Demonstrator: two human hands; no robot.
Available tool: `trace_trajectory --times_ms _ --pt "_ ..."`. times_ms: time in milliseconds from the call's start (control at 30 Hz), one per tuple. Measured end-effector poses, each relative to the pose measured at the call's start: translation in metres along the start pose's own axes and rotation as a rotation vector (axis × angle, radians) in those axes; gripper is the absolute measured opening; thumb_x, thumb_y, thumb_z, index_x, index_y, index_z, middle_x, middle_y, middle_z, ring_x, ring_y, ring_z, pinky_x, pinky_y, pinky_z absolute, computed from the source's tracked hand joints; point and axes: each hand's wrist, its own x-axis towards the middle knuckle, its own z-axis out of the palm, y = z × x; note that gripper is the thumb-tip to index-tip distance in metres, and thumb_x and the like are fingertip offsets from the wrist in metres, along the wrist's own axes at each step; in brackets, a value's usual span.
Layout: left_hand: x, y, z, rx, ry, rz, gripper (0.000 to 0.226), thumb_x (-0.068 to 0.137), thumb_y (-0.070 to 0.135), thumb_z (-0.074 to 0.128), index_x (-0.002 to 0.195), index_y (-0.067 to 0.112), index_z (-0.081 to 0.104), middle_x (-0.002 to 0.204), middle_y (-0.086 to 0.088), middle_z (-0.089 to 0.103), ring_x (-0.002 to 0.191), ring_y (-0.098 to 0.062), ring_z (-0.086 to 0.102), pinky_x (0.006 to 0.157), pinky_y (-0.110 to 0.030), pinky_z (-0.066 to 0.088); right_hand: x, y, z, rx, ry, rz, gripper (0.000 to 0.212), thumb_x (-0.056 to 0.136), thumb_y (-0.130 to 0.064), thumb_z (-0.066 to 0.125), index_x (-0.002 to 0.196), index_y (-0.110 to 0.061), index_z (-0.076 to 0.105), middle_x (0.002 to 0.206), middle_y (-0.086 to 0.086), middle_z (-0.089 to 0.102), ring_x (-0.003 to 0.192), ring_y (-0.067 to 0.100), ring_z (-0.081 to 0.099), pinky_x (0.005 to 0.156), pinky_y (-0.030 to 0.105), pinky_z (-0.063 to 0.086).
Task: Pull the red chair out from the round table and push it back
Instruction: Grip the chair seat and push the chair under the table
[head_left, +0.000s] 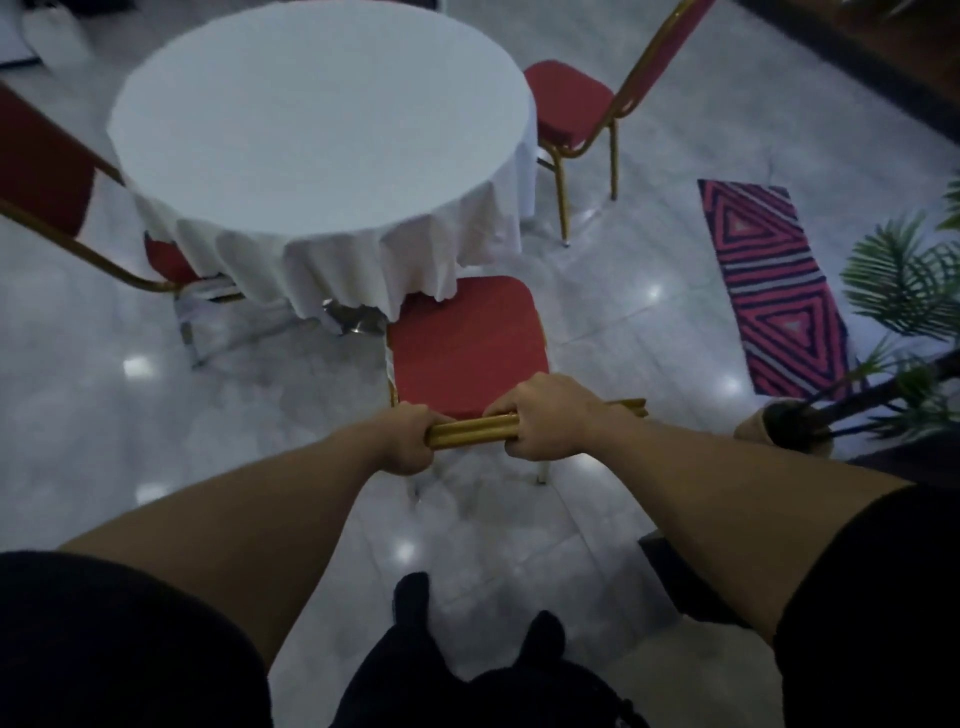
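The red chair (465, 343) with a gold frame stands in front of me, its seat mostly out from under the round table (317, 119), which wears a white cloth. The cloth's hem overlaps the seat's far edge. My left hand (404, 439) and my right hand (550, 415) both grip the gold top rail of the chair's back, one at each end. The backrest itself is hidden from this angle.
Two more red chairs flank the table: one at the right (571, 104), one at the left (47, 176). A pink striped rug (774, 286) lies on the glossy tiled floor at the right. A potted palm (893, 374) stands close by my right arm.
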Motion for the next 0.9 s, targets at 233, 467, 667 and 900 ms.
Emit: trace_trajectory --times_ms 233,467,667,900 --pt "-0.01 -0.009 0.008 -0.02 -0.036 -0.126 0.058 0.08 0.004 0.056 0.131 0.032 0.06 0.083 0.003 0.056 0.081 -0.02 0.058 0.071 -0.032 0.049 -0.007 0.045 0.0 -0.066 -0.109 -0.037 0.038 0.083 -0.028 0.056 0.114 -0.043 0.073 0.069 -0.014 0.055 0.067 0.016 0.058 0.059 0.03 0.041" --pt "0.029 -0.014 -0.023 -0.069 0.057 -0.201 0.043 0.081 0.005 0.055 0.116 0.028 0.064 0.09 -0.004 0.064 0.083 -0.022 0.062 0.072 -0.034 0.051 0.045 0.077 -0.038 -0.083 -0.154 -0.043 0.023 0.083 -0.024 0.058 0.074 -0.045 0.058 0.065 -0.012 0.058 0.061 0.011 0.055 0.057 0.03 0.042" --pt "0.083 -0.027 -0.073 -0.118 0.026 -0.168 0.032 0.077 0.005 0.057 0.077 0.037 0.056 0.074 0.0 0.06 0.071 -0.02 0.06 0.059 -0.028 0.044 0.113 0.117 -0.081 -0.124 -0.132 -0.028 0.035 0.083 -0.028 0.057 0.106 -0.049 0.073 0.066 -0.014 0.058 0.057 0.006 0.052 0.051 0.027 0.036" --pt "0.122 -0.04 -0.114 -0.153 0.005 -0.194 0.038 0.079 0.009 0.056 0.112 0.028 0.062 0.08 0.001 0.057 0.074 -0.019 0.058 0.058 -0.025 0.043 0.177 0.136 -0.12 -0.196 -0.137 -0.011 0.037 0.086 -0.024 0.062 0.086 -0.06 0.067 0.07 -0.015 0.055 0.063 0.01 0.052 0.054 0.025 0.03"
